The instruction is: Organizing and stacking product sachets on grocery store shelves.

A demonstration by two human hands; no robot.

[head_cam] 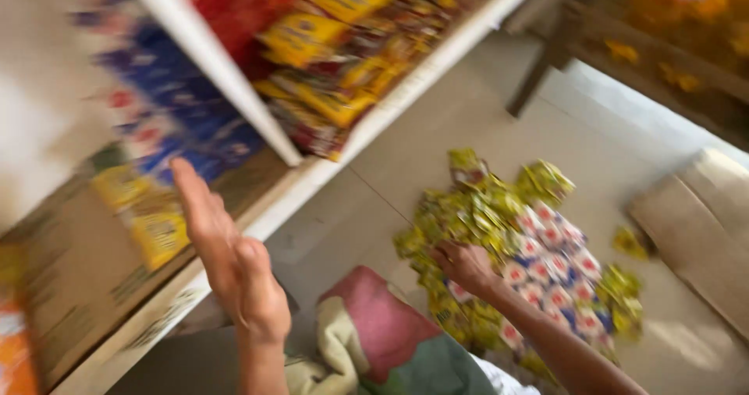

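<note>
Here, two hands are showing, blurred by motion. The left hand is hanging open and flat, fingers together and straight, holding nothing; its fingertips are pointing up at the white shelf. Just beyond those fingertips, yellow packets are lying on the lower board, too smeared to count, with blue packets stacked above them.

The right hand is reaching down onto a heap of sachets on the floor, palm down. Its grip is pressing into the heap, but whether the fingers are closing on any sachet I cannot tell. The heap is lying directly under and beyond that grip: glossy, crinkled foil pieces, many yellow-green ones around the edge and a patch of small white squares with red and blue marks to the far side of the grip. They are too many and too blurred to count.

One folded cloth, pink, cream and green, soft-looking, is lying between the two wrists. One flat brown cardboard piece is resting well apart, past the heap.
</note>
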